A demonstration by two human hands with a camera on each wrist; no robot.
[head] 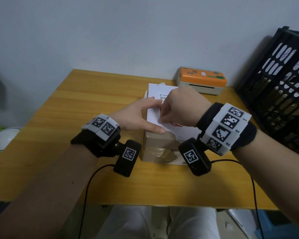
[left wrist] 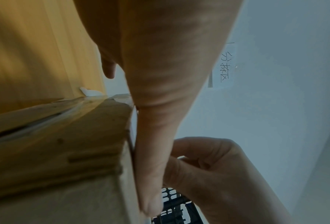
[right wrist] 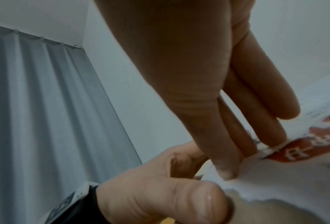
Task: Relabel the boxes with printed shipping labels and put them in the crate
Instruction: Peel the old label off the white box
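A brown cardboard box point(head: 155, 149) stands in the middle of the wooden table point(head: 76, 118). A white shipping label point(head: 155, 90) with a torn near edge and red print point(right wrist: 313, 148) covers its top. My left hand point(head: 145, 114) lies flat on the box's left top edge, and its straight thumb point(left wrist: 152, 166) presses along the near corner. My right hand point(head: 169, 111) is curled down over the label. Its thumb and fingertips point(right wrist: 271, 121) pick at a small lifted strip of label point(right wrist: 269, 150). The left thumb point(right wrist: 179, 201) shows close by.
An orange-topped label printer point(head: 202, 80) sits at the back of the table against the wall. A black slatted crate point(head: 280, 94) stands at the right, with boxes inside. A white bowl point(head: 3, 138) lies off the table's left side. Wrist-camera cables hang over the front edge.
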